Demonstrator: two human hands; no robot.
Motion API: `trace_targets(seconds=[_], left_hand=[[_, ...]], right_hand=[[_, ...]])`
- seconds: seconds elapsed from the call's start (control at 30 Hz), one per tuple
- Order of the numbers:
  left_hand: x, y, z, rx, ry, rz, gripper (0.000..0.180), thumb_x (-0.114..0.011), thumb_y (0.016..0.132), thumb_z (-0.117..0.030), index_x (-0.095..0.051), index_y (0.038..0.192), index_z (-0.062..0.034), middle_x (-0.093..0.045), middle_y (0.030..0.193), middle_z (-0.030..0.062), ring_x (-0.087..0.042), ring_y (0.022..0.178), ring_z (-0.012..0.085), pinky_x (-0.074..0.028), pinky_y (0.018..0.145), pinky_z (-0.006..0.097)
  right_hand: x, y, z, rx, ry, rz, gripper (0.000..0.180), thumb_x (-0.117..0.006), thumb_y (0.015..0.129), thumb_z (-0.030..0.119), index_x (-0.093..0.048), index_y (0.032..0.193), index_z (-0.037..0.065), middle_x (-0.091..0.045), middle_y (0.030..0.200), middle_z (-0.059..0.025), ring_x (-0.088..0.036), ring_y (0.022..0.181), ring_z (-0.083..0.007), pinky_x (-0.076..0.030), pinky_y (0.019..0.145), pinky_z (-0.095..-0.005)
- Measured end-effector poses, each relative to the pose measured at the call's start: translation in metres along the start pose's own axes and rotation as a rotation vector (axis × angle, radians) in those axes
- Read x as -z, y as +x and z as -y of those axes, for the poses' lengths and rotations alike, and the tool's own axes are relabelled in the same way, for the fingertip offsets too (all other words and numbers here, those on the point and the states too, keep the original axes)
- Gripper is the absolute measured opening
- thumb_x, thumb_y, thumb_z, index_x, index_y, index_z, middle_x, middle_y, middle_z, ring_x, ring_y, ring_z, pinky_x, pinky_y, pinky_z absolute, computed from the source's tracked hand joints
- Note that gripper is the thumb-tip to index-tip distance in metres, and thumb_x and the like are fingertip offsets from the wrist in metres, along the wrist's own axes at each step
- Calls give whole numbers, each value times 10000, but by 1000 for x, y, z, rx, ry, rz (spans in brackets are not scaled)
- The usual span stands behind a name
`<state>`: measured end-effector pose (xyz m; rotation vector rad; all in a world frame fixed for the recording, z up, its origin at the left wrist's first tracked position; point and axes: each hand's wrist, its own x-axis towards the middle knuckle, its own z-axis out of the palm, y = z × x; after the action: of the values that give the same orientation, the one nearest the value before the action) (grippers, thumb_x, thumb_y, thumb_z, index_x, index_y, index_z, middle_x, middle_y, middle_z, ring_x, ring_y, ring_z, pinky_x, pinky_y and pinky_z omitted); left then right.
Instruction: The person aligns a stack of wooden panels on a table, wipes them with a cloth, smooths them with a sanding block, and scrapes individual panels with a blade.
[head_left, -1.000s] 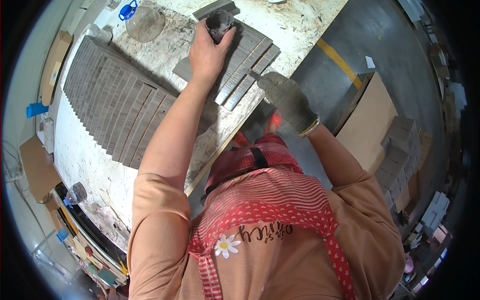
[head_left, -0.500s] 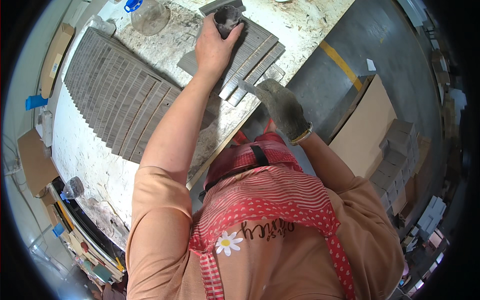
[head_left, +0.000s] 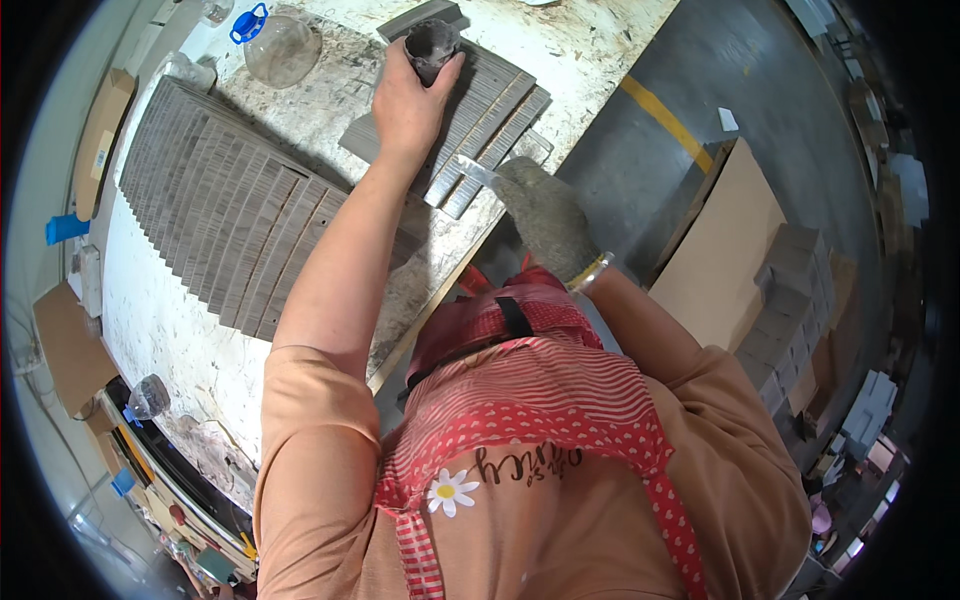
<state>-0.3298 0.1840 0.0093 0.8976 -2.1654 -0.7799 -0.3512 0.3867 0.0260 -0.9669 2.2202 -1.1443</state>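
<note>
My bare left hand point(head_left: 408, 110) grips a dark, stained cup point(head_left: 424, 72) above a small stack of grey wood-grain boards point(head_left: 492, 88). Its fingers wrap the cup's side, and the mouth faces up. A grey knit work glove covers my right hand point(head_left: 550, 218), which is closed on a flat metal blade like a putty knife point(head_left: 478, 171). That blade reaches over the near end of the boards; I cannot tell whether it touches them. The glove hides the tool's handle.
A long fanned row of similar grey boards point(head_left: 225, 205) lies on the stained white table point(head_left: 160, 330) at left. Behind it stands a clear jug with a blue cap point(head_left: 283, 50). Right of the table edge are a flat cardboard sheet point(head_left: 722, 250) and stacked grey boxes point(head_left: 795, 300).
The whole view has shifted slightly, with things appearing further left. More of the blade shows beyond my right glove, and it is tilted differently. My left hand still holds the cup.
</note>
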Motion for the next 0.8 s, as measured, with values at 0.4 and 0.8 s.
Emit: trace_targets(seconds=[0.4,0.8], left_hand=[[4,-3,-4,45,-25,58,583,-710,798,-420,-492,1175,-32,-647,1041,186,-624,970,375,-481,840,435],[3,-2,-4,53,-37,73,590,-705,804,-418,-491,1187,-24,-645,1040,190,-625,974,378,-480,850,437]], right_hand=[[4,9,-21,-1,77,13,242,-507,936,247,-606,938,26,-614,883,-202,-599,828,-368,-470,744,-433],[8,11,-32,-90,204,73,216,-508,942,215,-571,893,14,-604,828,-186,-587,792,-374,-458,731,-442]])
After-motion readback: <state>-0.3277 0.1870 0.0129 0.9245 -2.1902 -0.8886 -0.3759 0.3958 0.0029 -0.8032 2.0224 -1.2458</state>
